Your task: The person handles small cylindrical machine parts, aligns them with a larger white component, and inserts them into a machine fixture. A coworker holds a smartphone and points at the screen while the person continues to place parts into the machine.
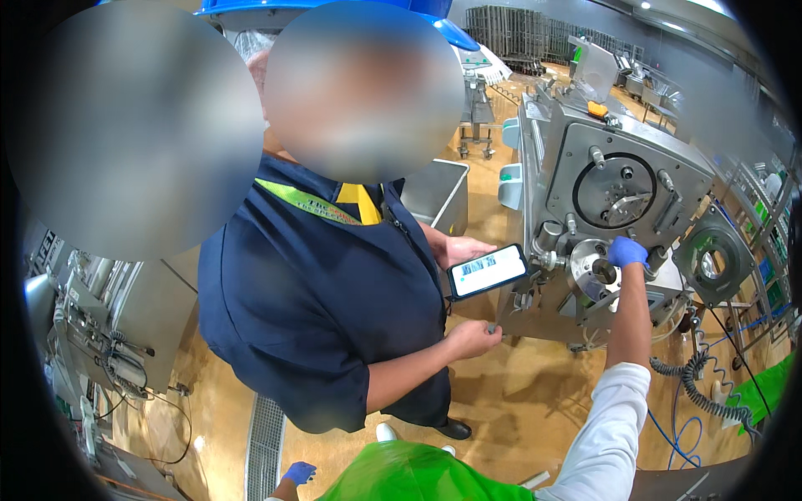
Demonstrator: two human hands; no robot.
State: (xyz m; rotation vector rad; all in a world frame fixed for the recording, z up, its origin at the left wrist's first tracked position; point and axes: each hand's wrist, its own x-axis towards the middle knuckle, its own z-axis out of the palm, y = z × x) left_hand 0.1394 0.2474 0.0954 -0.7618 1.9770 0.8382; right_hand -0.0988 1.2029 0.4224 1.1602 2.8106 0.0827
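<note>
My right hand (626,251), in a blue glove, reaches forward to a steel machine (576,159) on the right. It is closed at the upper right rim of a round metal fitting (590,263) with a dark opening, and the back of the hand hides what its fingers grip. My left hand (299,473), also gloved in blue, hangs low at the lower left with its fingers apart and nothing in it. Beside me a person in a dark blue shirt (309,284) holds a phone (488,272) with a lit screen; their other hand (474,339) is half curled below it.
A grey metal flange (713,257) stands open right of the machine. Coiled black cable (702,380) and blue hose (681,442) hang at the lower right. A steel bin (439,196) stands behind the person. A floor drain grate (266,434) and other machinery (117,334) lie left.
</note>
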